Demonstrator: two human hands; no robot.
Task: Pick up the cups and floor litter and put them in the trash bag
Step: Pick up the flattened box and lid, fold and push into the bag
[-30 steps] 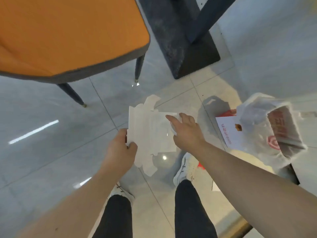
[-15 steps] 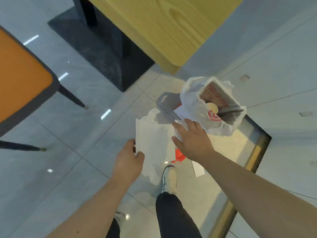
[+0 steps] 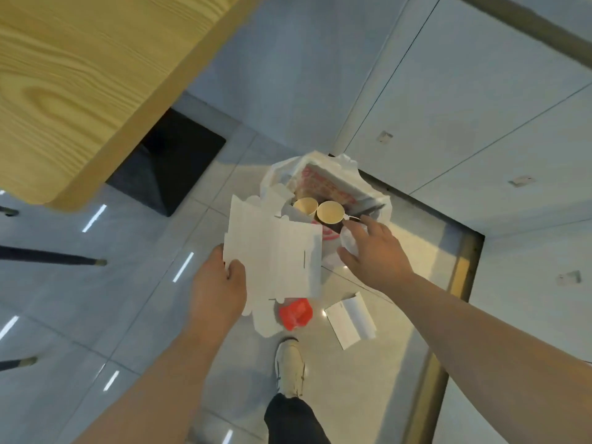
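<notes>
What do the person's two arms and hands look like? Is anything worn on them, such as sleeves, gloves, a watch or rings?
Both forearms are bare up to the picture's edge: no sleeves show. The left hand and the right hand wear no gloves. No watch, bracelet or ring is visible on the wrists and fingers that show.

We see a light wooden bench (image 3: 80, 84) at upper left, its dark base (image 3: 173, 168) on the glossy tiled floor (image 3: 64, 299), and our pale shoe (image 3: 290, 366) below.
</notes>
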